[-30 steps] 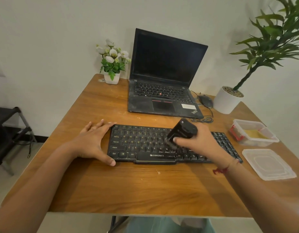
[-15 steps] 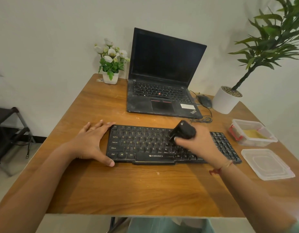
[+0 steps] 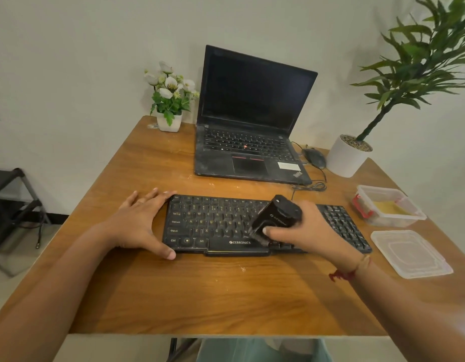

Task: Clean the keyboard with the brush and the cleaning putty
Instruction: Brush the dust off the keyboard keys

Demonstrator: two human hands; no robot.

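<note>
Black plastic nearly everywhere in the head view. Worked on the keyboard [image 3: 215, 226], lying across the middle of the wooden worktop [image 3: 200, 296]. Held the brush [image 3: 275, 218] in the right hand [image 3: 307, 231], grip wrapped round its chunky body, bristle end down on the keys just right of the spacebar. Braced the keyboard's left end with the left hand [image 3: 137, 223], grip spread, fingers flat on the worktop, thumb against the near corner. Judged the brush light and rigid, best held round the body. Judged the keyboard light and liable to slide, so worth pinning. Took the yellow putty [image 3: 388, 207] in the open container [image 3: 393, 222] at the right for soft and tacky, to be pinched from above. Noted its lid [image 3: 411, 254] nearer, a laptop [image 3: 252, 113], mouse [image 3: 313, 156] and cable [image 3: 312, 186] beyond, a flower pot [image 3: 170, 100] far left, a potted plant [image 3: 349, 155] far right. Only the keyboard's right end between hand and container.
</note>
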